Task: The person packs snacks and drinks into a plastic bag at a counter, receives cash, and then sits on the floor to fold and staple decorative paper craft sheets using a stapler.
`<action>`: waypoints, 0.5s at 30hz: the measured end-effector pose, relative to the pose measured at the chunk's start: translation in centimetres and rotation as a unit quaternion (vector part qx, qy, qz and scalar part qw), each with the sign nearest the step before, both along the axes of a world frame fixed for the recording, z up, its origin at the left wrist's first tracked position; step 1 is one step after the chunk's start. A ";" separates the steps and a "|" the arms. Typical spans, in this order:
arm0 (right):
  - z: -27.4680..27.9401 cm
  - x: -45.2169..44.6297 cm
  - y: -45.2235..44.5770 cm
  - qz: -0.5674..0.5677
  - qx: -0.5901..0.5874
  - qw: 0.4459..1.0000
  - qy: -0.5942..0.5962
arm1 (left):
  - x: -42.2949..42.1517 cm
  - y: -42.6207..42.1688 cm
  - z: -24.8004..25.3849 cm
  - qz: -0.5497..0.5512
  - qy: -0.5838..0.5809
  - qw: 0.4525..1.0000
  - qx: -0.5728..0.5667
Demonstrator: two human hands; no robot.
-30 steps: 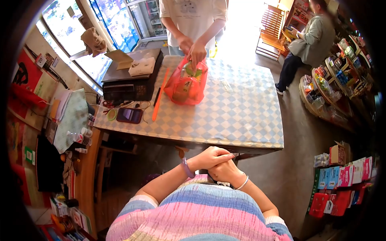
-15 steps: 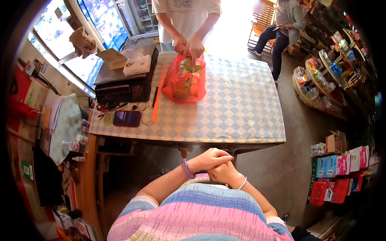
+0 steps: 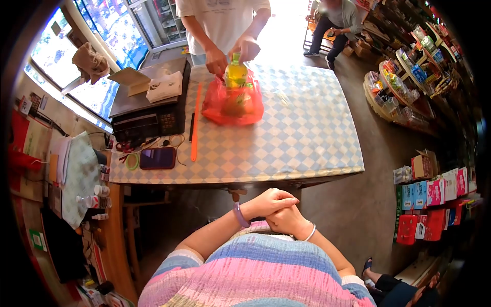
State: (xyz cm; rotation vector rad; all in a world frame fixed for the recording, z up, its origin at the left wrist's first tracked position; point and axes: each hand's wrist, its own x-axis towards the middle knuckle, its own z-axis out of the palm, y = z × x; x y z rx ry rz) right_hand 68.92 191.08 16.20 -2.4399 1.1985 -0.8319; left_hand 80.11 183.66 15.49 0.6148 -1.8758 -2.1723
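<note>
Near the table edge (image 3: 286, 177), left hand (image 3: 267, 202) clasping right hand (image 3: 287, 221), right grip hidden, floor space (image 3: 345, 215) rightward

White paper box (image 3: 164, 88) on black boxy scale (image 3: 146, 116).
We also log a dark glossy phone (image 3: 157, 158) nearby, plus curved tan racks (image 3: 381, 113) of colourful packets (image 3: 397, 75), right.

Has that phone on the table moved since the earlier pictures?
No. Judged against the table, the phone shows no clear shift; it lies left of the orange strip, as before.
</note>
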 end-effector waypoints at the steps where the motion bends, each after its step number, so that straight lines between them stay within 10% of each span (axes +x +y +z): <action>1: 0.0 0.1 0.0 0.000 0.002 1.000 0.000 | 0.1 0.0 -0.1 0.000 0.000 1.000 0.000; 15: 0.0 1.0 -0.2 0.007 0.003 1.000 0.023 | 1.0 -0.1 -0.8 0.000 0.013 0.999 0.048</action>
